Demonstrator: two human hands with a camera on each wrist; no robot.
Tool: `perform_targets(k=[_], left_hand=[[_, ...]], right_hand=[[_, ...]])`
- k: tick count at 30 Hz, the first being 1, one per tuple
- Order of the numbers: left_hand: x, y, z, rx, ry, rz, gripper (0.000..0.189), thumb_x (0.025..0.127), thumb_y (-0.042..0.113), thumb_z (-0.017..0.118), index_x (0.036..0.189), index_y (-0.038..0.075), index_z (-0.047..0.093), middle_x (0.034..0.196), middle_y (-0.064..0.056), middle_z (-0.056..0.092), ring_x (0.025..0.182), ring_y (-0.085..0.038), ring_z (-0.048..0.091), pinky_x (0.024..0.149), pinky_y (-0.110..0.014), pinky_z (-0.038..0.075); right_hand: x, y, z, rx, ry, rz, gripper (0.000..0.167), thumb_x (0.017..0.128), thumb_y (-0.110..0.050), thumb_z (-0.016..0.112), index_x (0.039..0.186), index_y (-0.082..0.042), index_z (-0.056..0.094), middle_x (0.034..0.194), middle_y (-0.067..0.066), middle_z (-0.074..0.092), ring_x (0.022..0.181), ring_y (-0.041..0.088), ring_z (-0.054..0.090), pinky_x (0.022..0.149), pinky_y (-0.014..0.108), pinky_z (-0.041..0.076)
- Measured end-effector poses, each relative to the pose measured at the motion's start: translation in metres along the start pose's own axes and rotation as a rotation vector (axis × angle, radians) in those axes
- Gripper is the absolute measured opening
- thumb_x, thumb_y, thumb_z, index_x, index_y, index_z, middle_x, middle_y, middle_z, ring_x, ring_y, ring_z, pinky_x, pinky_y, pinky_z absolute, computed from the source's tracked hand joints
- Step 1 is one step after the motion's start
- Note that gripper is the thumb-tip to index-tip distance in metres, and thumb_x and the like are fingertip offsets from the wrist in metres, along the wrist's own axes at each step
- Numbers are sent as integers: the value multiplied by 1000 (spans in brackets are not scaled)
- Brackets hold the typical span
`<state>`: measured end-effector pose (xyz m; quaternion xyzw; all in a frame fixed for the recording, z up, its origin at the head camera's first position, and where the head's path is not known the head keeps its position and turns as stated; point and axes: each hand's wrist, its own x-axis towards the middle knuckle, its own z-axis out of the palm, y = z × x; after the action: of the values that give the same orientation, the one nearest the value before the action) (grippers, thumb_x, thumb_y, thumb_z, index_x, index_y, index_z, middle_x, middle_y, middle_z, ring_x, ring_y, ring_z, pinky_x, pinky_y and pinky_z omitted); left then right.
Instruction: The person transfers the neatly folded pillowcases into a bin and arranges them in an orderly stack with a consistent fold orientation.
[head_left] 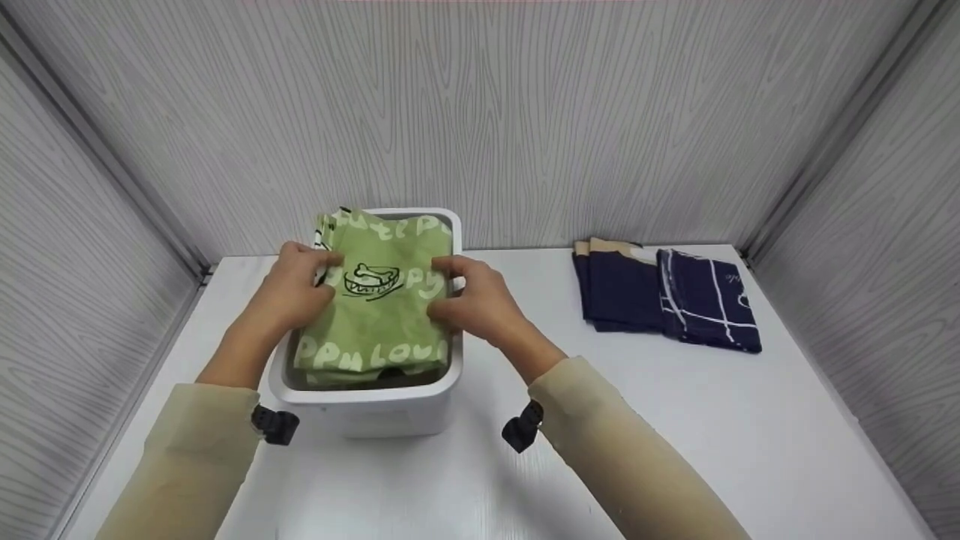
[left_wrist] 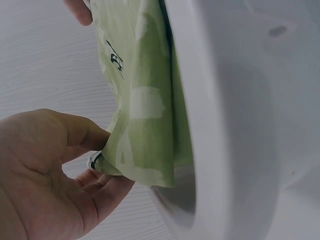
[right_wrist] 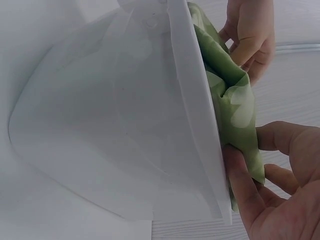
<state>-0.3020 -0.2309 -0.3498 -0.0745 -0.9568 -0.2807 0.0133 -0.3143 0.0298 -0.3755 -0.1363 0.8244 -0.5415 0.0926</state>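
Observation:
A folded green cloth [head_left: 390,319] with white lettering and a black line drawing of a bone in a bowl lies at the mouth of a white plastic bin [head_left: 360,397]. My left hand [head_left: 296,289] pinches its left edge; in the left wrist view, that hand [left_wrist: 55,175] has thumb and fingers on either side of the fabric [left_wrist: 145,130]. At the opposite edge, my right hand [head_left: 480,296] pinches the cloth, also visible in the right wrist view, where fingers and thumb hold the fabric [right_wrist: 237,115] beside the rim. The bin's inside is mostly hidden.
Two folded dark navy cloths lie overlapping at the right of the white table [head_left: 540,390]: one with tan and white parts [head_left: 619,292], the other with white lines [head_left: 712,300]. Grey wood-grain panels [head_left: 510,120] stand behind and on both sides.

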Motion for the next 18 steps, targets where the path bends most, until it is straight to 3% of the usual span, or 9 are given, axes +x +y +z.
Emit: perform_targets(k=[18], left_hand=[[1, 2, 2, -2, 5, -5, 54, 84, -2, 50, 137, -9, 53, 128, -34, 38, 119, -46, 42, 104, -60, 35]], right_hand=[[0, -2, -1, -29, 16, -3, 68, 77, -5, 74, 141, -11, 55, 127, 5, 61, 98, 20, 67, 63, 31, 59]])
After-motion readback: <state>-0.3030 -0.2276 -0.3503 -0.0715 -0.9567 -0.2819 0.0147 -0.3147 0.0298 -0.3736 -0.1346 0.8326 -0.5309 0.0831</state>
